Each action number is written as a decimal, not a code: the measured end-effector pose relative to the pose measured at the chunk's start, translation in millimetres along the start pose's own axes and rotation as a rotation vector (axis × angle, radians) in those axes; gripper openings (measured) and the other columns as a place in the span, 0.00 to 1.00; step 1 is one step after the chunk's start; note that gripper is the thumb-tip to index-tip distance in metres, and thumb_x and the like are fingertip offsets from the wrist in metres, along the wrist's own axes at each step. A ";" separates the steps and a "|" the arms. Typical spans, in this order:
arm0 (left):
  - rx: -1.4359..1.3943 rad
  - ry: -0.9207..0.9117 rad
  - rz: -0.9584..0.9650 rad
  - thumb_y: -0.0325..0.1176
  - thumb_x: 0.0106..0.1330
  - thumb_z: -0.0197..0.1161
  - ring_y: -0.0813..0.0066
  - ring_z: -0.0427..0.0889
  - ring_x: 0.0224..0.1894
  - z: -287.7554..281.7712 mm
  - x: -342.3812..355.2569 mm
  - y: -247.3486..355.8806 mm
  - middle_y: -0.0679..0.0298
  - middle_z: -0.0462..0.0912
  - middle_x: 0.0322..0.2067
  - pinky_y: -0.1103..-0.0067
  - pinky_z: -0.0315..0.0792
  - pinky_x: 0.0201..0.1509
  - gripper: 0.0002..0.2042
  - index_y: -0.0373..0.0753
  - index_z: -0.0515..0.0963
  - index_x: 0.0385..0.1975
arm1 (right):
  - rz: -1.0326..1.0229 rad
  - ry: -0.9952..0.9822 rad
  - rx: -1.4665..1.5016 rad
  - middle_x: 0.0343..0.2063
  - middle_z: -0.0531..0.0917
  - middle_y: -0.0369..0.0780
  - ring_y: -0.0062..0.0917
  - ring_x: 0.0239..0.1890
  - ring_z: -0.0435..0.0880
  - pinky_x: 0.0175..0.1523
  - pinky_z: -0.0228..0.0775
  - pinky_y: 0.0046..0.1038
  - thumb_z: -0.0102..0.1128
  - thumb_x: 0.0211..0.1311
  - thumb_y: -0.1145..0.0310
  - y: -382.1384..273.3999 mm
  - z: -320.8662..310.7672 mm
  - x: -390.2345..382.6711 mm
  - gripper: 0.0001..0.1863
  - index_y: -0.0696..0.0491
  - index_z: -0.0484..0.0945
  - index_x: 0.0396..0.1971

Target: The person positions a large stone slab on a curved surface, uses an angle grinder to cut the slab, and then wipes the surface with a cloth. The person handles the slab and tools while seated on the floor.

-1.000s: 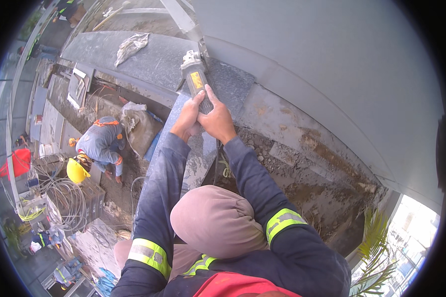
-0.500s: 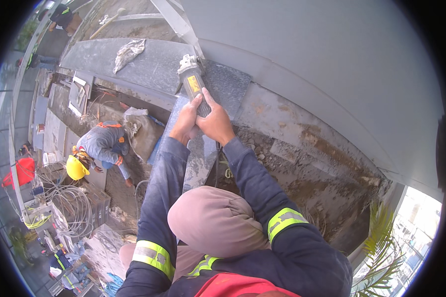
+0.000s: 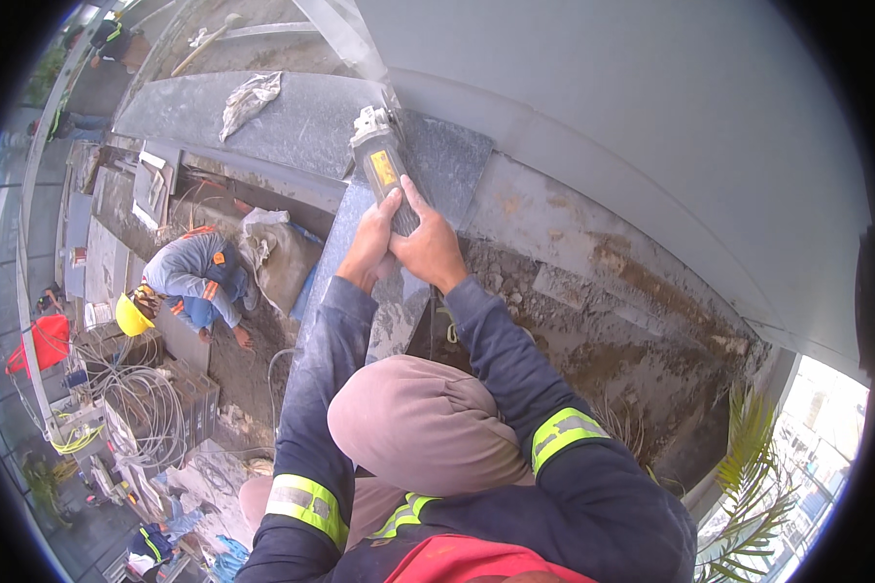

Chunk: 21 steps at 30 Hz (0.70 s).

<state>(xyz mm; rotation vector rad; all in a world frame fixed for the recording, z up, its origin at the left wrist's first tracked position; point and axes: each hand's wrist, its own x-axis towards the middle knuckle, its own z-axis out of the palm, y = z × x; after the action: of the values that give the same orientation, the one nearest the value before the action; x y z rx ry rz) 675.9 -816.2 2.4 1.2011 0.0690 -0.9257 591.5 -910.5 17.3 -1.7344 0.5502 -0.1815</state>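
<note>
Both my hands grip a dark angle grinder (image 3: 379, 157) with a yellow label and a silver head. My left hand (image 3: 372, 243) wraps round the lower left of its body; my right hand (image 3: 424, 243) holds the right side, thumb laid along the body. The grinder head sits over dusty grey stone slabs (image 3: 447, 165), close to a pale metal upright (image 3: 355, 39) beside the grey wall (image 3: 603, 107). A crumpled white rag (image 3: 248, 102) lies on the slab to the left. Below my hands runs a narrow slab strip (image 3: 321, 311) with pale smears.
A co-worker in yellow helmet (image 3: 194, 272) bends in the trench at left, near a sack (image 3: 277, 262), cable coils (image 3: 146, 408) and a red cloth (image 3: 44, 342). Rubble (image 3: 574, 350) lies right of my arms; palm fronds (image 3: 749, 457) stand lower right. More workers are at the far left edge.
The grinder and my hands shifted slightly down in the view, still gripped the same way. The co-worker bends differently, helmet moved down and left, hands low.
</note>
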 end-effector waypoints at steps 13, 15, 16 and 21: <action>0.036 0.003 -0.004 0.41 0.81 0.52 0.71 0.84 0.42 -10.2 16.5 -0.1 0.59 0.82 0.44 0.74 0.80 0.46 0.17 0.34 0.72 0.58 | 0.028 -0.031 -0.021 0.54 0.84 0.56 0.43 0.57 0.85 0.60 0.75 0.33 0.70 0.55 0.60 5.7 2.5 14.9 0.47 0.51 0.61 0.75; 0.036 0.000 -0.011 0.41 0.81 0.52 0.71 0.84 0.44 -12.0 17.8 1.2 0.59 0.81 0.45 0.74 0.80 0.47 0.18 0.34 0.71 0.59 | 0.030 -0.033 -0.017 0.54 0.84 0.56 0.43 0.56 0.85 0.60 0.75 0.33 0.70 0.55 0.60 5.6 2.6 16.2 0.47 0.50 0.61 0.76; 0.036 -0.001 -0.014 0.41 0.81 0.52 0.71 0.83 0.44 -12.7 18.4 1.9 0.59 0.81 0.45 0.74 0.80 0.48 0.18 0.34 0.71 0.59 | 0.035 -0.035 -0.009 0.54 0.84 0.56 0.43 0.56 0.85 0.60 0.75 0.33 0.70 0.54 0.60 4.9 3.1 17.0 0.47 0.50 0.61 0.76; 0.013 0.012 -0.020 0.41 0.81 0.52 0.70 0.83 0.48 -9.3 20.3 4.9 0.58 0.79 0.49 0.73 0.79 0.51 0.19 0.33 0.70 0.62 | 0.037 -0.028 -0.020 0.53 0.84 0.56 0.43 0.56 0.86 0.60 0.76 0.33 0.71 0.54 0.60 5.1 2.9 21.4 0.48 0.49 0.61 0.76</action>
<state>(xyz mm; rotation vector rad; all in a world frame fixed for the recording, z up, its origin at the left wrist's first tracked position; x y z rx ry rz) 696.0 -820.0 -7.8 1.2202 0.0848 -0.9377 610.1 -918.4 8.0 -1.7426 0.5651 -0.1250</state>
